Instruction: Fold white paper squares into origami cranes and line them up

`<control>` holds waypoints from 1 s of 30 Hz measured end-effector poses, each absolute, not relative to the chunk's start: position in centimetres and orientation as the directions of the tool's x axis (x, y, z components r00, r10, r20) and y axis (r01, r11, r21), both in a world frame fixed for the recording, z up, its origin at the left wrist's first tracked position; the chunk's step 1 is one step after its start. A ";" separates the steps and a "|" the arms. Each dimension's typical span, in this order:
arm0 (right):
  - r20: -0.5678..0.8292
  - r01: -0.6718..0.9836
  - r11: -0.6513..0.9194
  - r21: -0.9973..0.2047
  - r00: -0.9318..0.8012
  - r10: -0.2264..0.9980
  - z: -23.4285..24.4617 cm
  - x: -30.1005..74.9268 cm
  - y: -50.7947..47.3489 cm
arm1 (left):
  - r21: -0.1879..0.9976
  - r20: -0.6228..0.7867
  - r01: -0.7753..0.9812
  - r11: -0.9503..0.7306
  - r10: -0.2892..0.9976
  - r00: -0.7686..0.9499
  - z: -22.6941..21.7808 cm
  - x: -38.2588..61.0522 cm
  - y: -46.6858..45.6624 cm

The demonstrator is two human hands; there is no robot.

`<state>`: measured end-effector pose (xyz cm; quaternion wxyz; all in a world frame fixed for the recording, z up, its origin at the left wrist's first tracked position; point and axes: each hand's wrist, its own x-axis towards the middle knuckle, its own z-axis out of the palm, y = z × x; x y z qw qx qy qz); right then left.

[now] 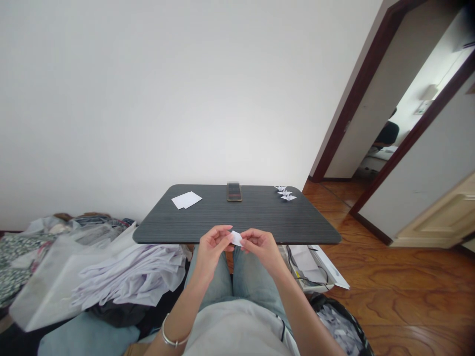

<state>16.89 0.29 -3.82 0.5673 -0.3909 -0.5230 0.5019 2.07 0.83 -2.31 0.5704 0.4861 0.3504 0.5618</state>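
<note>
1. Left hand (212, 249) and right hand (262, 249) close together, not apart, fingertips of both pinching one small folded piece of white paper (236, 239) from either side.
2. Paper sits between the hands, in the air over the lap, in line with the near edge of the table; not resting on anything.
3. Silver bracelet (174, 334) on left wrist. Light denim jeans (218, 279) below the hands.
4. Dark wood-grain table (208, 223), rounded corners, in front of the person. Neither hand touches anything on it.
5. On table, far left: small stack of white paper sheets (186, 200), lying flat, nearest loose paper.
6. Far middle: small dark rectangular object (234, 192), partly blurred, kind cannot tell.
7. Far right: three white origami cranes (285, 195) in a short row, close together.
8. Left of the person: heap of white fabric (129, 274) beside patterned cloth (22, 254).
9. Right, below table edge: white box with papers and cable (308, 266).
10. Wood floor (401, 296) right; open doorway (386, 99) beyond.
</note>
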 end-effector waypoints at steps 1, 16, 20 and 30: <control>0.197 -0.165 0.186 -0.969 -0.052 0.979 -3.8 16.9 0.3 | 0.951 0.156 -0.288 -0.114 0.980 0.127 -2.3 2.0 0.9; 0.270 -0.293 0.270 -0.917 0.044 0.962 -3.9 16.5 0.2 | 0.932 0.162 -0.340 -0.125 0.983 0.085 -3.2 2.3 1.2; 0.286 -0.279 0.294 -0.914 0.072 0.956 -4.0 16.2 0.2 | 0.928 0.152 -0.359 -0.098 0.980 0.126 -3.2 2.5 0.9; 0.309 -0.118 0.331 -0.936 0.174 0.935 -3.6 16.8 0.0 | 0.959 0.151 -0.257 -0.119 0.982 0.111 -2.8 2.2 0.8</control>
